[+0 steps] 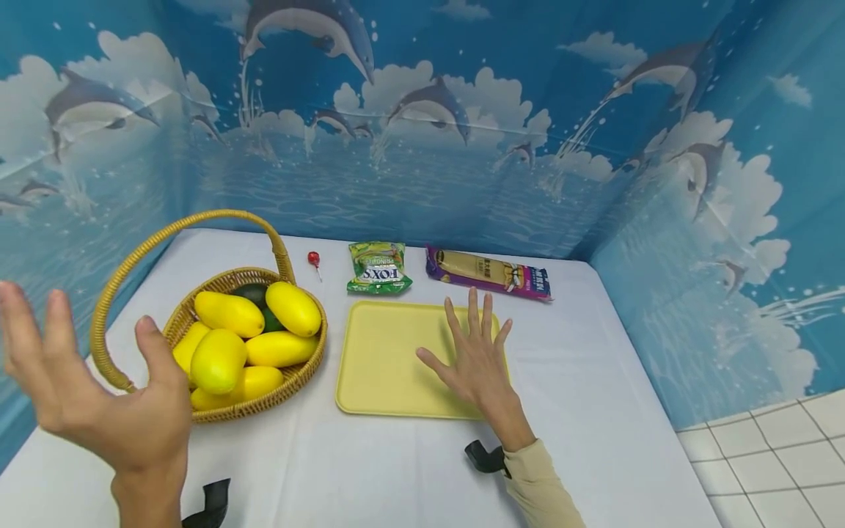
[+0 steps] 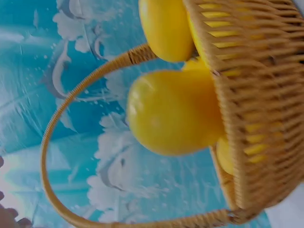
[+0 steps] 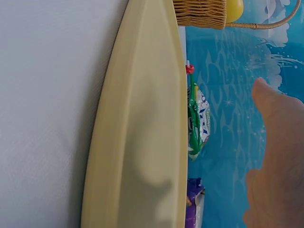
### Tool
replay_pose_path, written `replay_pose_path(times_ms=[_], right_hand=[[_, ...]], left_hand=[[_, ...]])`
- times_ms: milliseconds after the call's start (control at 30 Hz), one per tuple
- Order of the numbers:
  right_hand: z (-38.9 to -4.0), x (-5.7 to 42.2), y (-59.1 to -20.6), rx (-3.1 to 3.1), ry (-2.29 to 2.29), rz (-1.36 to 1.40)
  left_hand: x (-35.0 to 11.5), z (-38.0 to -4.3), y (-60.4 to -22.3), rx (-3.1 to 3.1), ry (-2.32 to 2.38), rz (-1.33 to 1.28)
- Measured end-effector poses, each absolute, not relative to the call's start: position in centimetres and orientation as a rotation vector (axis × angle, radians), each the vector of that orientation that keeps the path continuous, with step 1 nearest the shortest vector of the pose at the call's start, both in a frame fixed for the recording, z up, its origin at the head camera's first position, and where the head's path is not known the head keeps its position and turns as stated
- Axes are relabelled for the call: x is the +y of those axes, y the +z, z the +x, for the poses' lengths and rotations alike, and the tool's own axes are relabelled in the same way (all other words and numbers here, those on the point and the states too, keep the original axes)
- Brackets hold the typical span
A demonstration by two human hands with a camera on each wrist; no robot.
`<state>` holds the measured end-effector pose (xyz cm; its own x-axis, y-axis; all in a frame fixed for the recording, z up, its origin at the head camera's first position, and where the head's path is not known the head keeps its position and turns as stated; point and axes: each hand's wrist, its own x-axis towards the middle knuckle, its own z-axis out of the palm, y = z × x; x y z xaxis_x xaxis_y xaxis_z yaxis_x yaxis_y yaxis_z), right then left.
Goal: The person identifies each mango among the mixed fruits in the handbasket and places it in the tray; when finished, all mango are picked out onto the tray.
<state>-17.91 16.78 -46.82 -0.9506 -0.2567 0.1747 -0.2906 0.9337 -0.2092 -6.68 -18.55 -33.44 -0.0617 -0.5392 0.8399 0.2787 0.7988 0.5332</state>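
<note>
My left hand (image 1: 115, 403) is raised at the left, fingers spread, holding nothing. Just beyond it stands a wicker basket (image 1: 297, 385) with a tall arched handle, full of several yellow fruits (image 1: 227, 314) and a dark green one (image 1: 251, 294) partly hidden among them. In the left wrist view a large yellow fruit (image 2: 171, 114) bulges over the basket's rim. My right hand (image 1: 477, 361), fingers fanned out, hovers over the right part of a pale yellow tray (image 1: 389, 359). The right wrist view shows this hand (image 3: 280, 156) apart from the tray, its shadow falling on the tray's surface.
Behind the tray lie a red lollipop (image 1: 313, 259), a green Fox's candy bag (image 1: 379, 268) and a long purple packet (image 1: 488, 273). A white cloth covers the table (image 1: 581, 411). A dolphin-print curtain (image 1: 409, 183) surrounds the back and sides.
</note>
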Motion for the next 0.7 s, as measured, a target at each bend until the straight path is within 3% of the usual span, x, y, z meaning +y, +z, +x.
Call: replay_pose_path(times_ms=[233, 700], right_hand=[[-17.9, 16.9, -47.1, -2.949, 0.344, 0.421], [-18.1, 16.5, -46.9, -2.942, 0.346, 0.474]], left_hand=[[-21.1, -5.8, -35.9, -1.686, -0.744, 0.38], [-23.1, -5.3, -38.1, -1.732, -0.761, 0.405]])
